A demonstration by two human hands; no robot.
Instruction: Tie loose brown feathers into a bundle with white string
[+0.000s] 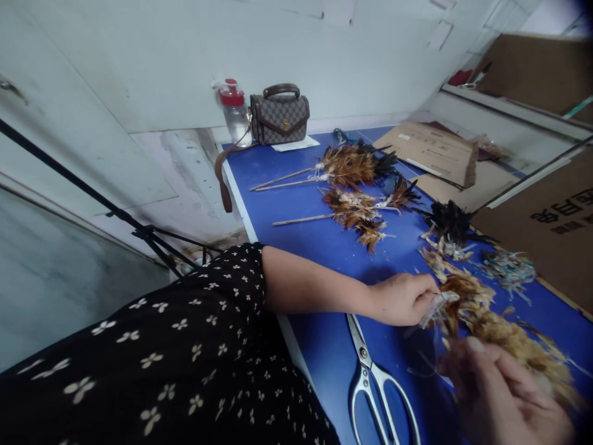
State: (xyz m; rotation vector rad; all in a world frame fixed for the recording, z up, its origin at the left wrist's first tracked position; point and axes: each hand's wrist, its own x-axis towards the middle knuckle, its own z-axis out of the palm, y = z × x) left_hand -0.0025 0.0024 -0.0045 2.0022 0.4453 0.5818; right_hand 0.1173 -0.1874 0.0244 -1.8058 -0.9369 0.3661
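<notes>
My left hand (pixel 402 298) rests on the blue table (pixel 324 247) and pinches the pale bound end of a strip of brown feathers (pixel 467 303). My right hand (pixel 503 392) is blurred at the lower right, fingers curled around the same feather bundle where it trails off to the right. Large steel scissors (pixel 376 383) lie on the table just below my left hand, touched by neither hand.
Finished feather dusters on sticks (pixel 345 170) lie further back, with loose black feathers (pixel 448 224) and scraps (pixel 507 267) to the right. A handbag (pixel 279 115) and a water bottle (pixel 235 111) stand by the wall. Cardboard boxes (pixel 433 151) line the right side.
</notes>
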